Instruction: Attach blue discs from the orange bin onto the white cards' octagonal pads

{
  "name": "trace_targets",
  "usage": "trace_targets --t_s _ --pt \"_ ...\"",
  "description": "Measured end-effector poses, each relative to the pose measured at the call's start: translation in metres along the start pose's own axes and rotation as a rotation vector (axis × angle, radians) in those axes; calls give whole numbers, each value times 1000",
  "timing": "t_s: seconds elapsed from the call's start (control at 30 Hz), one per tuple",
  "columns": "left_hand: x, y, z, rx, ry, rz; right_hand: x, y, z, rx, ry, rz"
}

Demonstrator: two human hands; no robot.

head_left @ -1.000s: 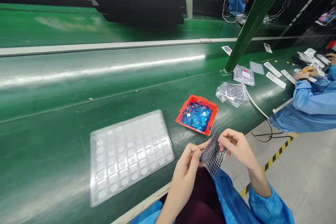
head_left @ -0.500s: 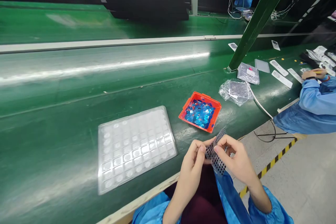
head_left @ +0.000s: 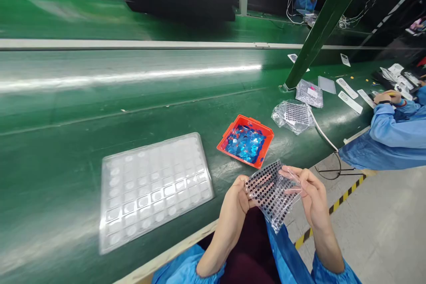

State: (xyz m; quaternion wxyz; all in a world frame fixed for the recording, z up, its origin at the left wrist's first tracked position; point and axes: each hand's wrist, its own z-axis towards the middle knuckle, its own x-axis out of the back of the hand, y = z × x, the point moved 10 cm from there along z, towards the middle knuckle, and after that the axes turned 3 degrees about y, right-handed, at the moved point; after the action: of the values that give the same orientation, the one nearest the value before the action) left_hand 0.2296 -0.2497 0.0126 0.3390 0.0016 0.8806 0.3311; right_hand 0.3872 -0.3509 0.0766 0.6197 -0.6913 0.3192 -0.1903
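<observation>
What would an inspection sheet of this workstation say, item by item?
Surface: green bench, glossy, small specks visible.
Job's things: black-dotted sheet with transparent film, held above the bench edge.
Clutter: transparent moulded tray; red bin of blue pieces; bagged items and white cards farther right.
Grippers: bare hands; left hand holds the sheet's left edge, right hand the film.
Cables: white cable runs over the near edge.
Surroundings: green post; co-worker's blue sleeve at right.

Bright overhead glare streaking the green surface (head_left: 143, 115), edges stretched.
</observation>
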Motion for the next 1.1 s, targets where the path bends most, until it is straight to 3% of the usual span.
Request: trace_targets --t_s 0.13,0.27,0.4,0.57,0.77,0.9,1.1 --pt "-12 -5 4 24 -101 2 6 -4 0 16 0 -37" --pt "-26 0 7 -30 -165 215 12 -12 1 53 0 -109" --pt "-39 9 11 -94 -148 375 8 -23 1 113 -41 -202" --pt "-46 6 18 -85 -122 454 8 -30 3 158 -48 -279" --pt "-48 -2 19 -65 -166 470 21 -24 8 109 24 -199" --pt "-45 -6 21 -52 -164 481 25 -24 10 125 28 -293" --pt "-45 -6 19 -128 -115 561 -2 -34 7 252 -120 -665"
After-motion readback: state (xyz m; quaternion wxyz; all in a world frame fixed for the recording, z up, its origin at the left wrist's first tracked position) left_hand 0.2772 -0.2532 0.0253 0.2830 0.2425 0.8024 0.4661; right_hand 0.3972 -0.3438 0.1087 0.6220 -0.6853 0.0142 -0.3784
